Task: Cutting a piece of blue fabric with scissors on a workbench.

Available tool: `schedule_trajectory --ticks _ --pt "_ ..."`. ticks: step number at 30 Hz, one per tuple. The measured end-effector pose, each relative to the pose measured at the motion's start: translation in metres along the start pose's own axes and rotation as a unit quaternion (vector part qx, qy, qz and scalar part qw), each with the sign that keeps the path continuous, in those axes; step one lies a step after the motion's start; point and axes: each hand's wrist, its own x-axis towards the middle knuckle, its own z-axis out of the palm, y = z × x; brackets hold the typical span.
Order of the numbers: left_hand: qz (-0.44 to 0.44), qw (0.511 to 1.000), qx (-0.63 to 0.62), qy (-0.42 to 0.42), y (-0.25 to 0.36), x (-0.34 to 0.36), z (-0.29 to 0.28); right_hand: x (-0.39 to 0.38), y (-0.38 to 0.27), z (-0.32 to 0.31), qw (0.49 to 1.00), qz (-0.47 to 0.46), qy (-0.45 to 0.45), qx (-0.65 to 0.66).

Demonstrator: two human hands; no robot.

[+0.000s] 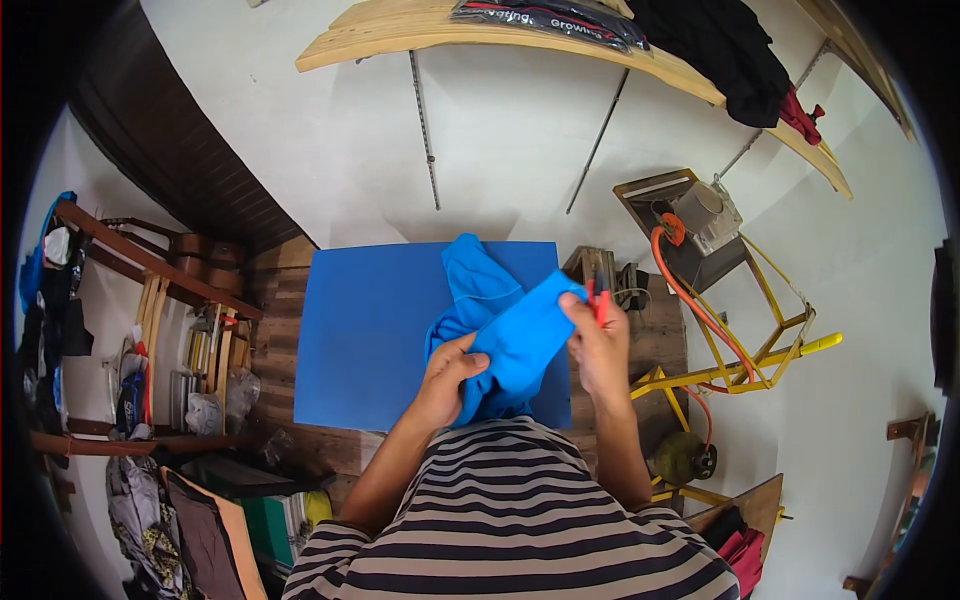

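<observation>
A bright blue garment [515, 340] lies bunched over the near right part of a blue board-topped table [360, 330], one piece of it raised. My left hand [450, 380] grips that piece at its lower left, thumb on top. My right hand [595, 345] pinches its upper right corner with the thumb and also holds a red-handled tool with a dark top [602, 300], which looks like scissors or snips, partly hidden by the fingers.
A yellow-framed machine [780, 350] with an orange hose stands at the right. A wooden shelf [360, 45] with folded clothing runs along the wall ahead. Cluttered racks [160, 265] line the left side, with piled boards and cloth [190, 510] below them.
</observation>
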Motion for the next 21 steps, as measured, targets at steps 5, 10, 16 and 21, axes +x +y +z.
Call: schedule_trajectory --ticks 5,10,16,21 --pt "0.034 0.929 0.366 0.039 0.008 0.005 -0.008 -0.014 -0.027 -0.007 0.990 -0.120 0.064 0.025" --pt "0.106 0.915 0.384 -0.061 0.009 0.001 -0.014 -0.008 -0.035 -0.014 0.989 -0.133 0.063 -0.029" --pt "0.031 0.992 0.084 -0.084 0.000 -0.010 0.000 0.029 -0.005 -0.014 0.977 -0.146 0.047 -0.148" --pt "-0.006 0.997 -0.068 -0.035 -0.004 -0.008 0.007 0.049 0.015 0.000 0.952 -0.199 0.074 -0.220"
